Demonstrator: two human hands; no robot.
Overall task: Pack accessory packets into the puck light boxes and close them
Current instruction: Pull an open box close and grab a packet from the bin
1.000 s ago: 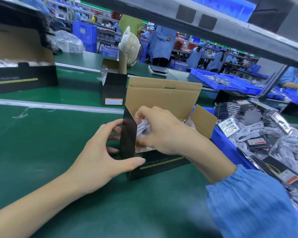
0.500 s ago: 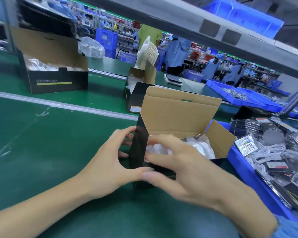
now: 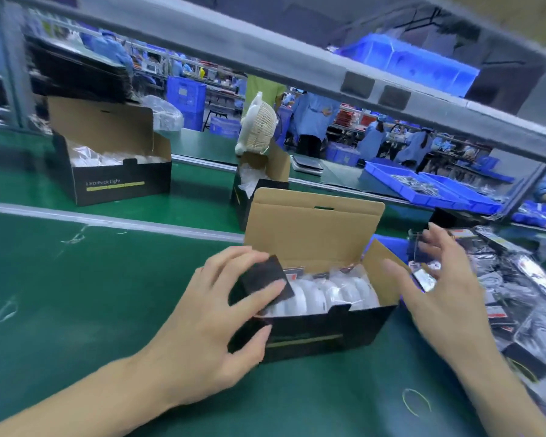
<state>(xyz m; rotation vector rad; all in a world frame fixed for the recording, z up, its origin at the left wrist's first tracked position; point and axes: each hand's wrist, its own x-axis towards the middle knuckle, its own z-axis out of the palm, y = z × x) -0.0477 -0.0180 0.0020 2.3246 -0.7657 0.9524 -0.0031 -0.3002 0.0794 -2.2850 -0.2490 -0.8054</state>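
Box: the open puck light box (image 3: 312, 334) stands on the green surface (image 3: 76, 294) right in front of the person, its tall back lid (image 3: 312, 228) upright, so the inside is reachable from above.
Contents: white puck lights in clear wrap (image 3: 328, 294) fill the box in a row; a small carded packet seems to sit at the back, though blur keeps me from being sure.
Left hand (image 3: 208, 316): its grip is on the box's left end, thumb against the black front wall, fingers pressing the black left side flap (image 3: 265, 277) inward over the lights. This both steadies the box and, I judge, begins the closing.
Right hand (image 3: 442, 291): fingers spread and relaxed, holding nothing, hovering just beside the brown right side flap (image 3: 382, 272), apparently without touching it, probably about to fold it in.
Supply: the accessory packets (image 3: 511, 279) lie heaped in a blue tray at the right, within easy reach.
Other boxes: two more open boxes (image 3: 114, 171) wait farther back on the surface.
Stage: side flaps first, lid not yet down.
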